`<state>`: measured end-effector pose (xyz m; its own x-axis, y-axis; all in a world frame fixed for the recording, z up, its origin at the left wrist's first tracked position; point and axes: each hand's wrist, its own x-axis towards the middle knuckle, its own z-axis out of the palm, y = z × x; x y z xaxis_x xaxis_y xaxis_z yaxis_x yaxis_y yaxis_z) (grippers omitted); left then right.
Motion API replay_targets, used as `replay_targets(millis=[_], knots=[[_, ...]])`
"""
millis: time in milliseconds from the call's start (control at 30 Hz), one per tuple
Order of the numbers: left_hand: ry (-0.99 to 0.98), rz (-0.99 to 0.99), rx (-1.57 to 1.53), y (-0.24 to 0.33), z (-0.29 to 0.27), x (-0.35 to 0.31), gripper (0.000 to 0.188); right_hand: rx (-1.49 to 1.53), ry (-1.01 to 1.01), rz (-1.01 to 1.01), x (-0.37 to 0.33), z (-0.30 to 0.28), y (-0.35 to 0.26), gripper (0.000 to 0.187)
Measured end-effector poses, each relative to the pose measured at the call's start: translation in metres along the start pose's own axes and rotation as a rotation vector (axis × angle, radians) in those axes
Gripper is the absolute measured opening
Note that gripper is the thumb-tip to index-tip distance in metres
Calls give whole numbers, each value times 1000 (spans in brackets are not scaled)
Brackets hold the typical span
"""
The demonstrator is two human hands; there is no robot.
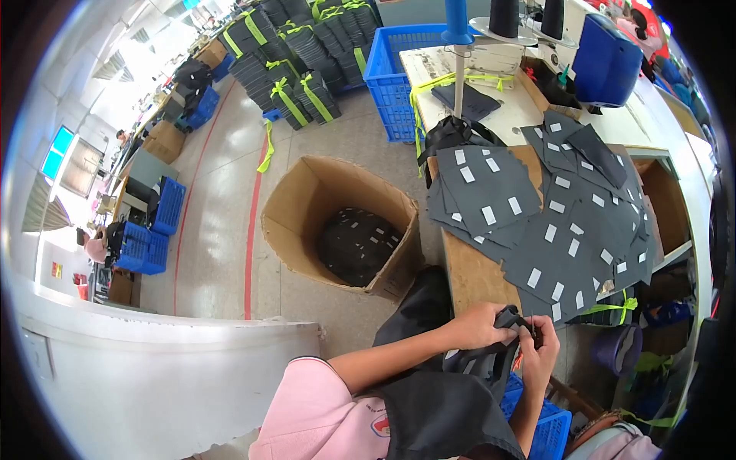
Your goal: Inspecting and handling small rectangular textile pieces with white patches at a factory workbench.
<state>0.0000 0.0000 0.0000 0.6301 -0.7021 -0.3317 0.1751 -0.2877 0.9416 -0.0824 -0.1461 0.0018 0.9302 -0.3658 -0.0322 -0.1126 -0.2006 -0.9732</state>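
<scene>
My left hand (477, 326) is closed on a bunched black fabric piece (507, 316), just past the near edge of the work table. Beside it, the fingers of my right hand (543, 343) pinch the same fabric from the right. A small orange bit shows below the fingers; what it belongs to I cannot make out. More dark material hangs beneath my hands over my lap. Flat dark-grey panels (571, 253) with small white labels lie overlapping on the table ahead, and a smaller pile of panels (483, 188) rests left of them.
An open cardboard box (280, 222) with labelled black pieces inside stands left of the table. A blue crate (376, 73) and bundles tied with yellow-green strips (310, 96) are farther off. Thread cones (504, 19) stand over the white machine table. Another blue crate (553, 429) sits below my right arm.
</scene>
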Motion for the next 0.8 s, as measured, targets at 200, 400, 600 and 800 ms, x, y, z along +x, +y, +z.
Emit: replay_targets(millis=[200, 400, 600, 800], knots=[[-14, 25, 28, 2, 0, 2, 26, -14, 29, -30, 2, -1, -3, 8], [-48, 0, -31, -1, -3, 2, 27, -9, 16, -55, 2, -1, -1, 11], [-13, -72, -84, -2, -4, 1, 30, 25, 68, -58, 3, 6, 0, 19], [171, -56, -506, -10, -11, 5, 31, -228, 183, -138, -12, 4, 2, 22]])
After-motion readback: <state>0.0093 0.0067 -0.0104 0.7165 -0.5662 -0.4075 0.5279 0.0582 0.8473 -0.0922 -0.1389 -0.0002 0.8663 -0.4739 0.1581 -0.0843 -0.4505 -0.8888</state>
